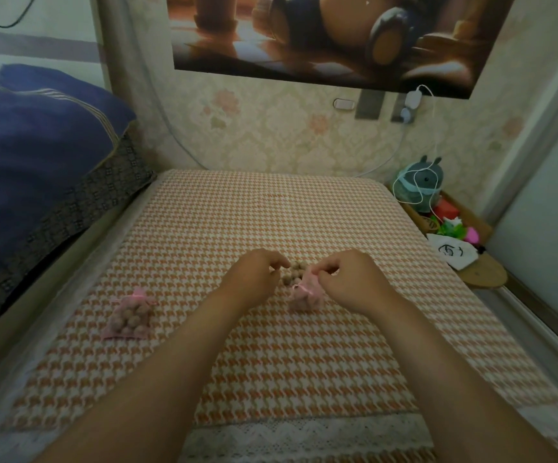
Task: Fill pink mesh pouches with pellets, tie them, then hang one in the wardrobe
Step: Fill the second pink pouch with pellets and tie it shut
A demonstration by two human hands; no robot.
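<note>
Mid-frame, the right hand [348,282] pinches the pouch [305,297] mouth; the left hand's [254,279] hold is unclear. A slipped pinch could spill pellets [293,271].

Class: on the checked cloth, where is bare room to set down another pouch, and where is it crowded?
Free: the checked cloth, its far half beyond both hands, and its right side past the right hand. Crowded: the centre, where the left hand, loose pellets and pink pouch meet; a tied pouch lies left.

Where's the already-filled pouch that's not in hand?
Head view: the filled pouch lies on the checked cloth, left of the left hand, untouched; the right hand pinches the second pouch.
</note>
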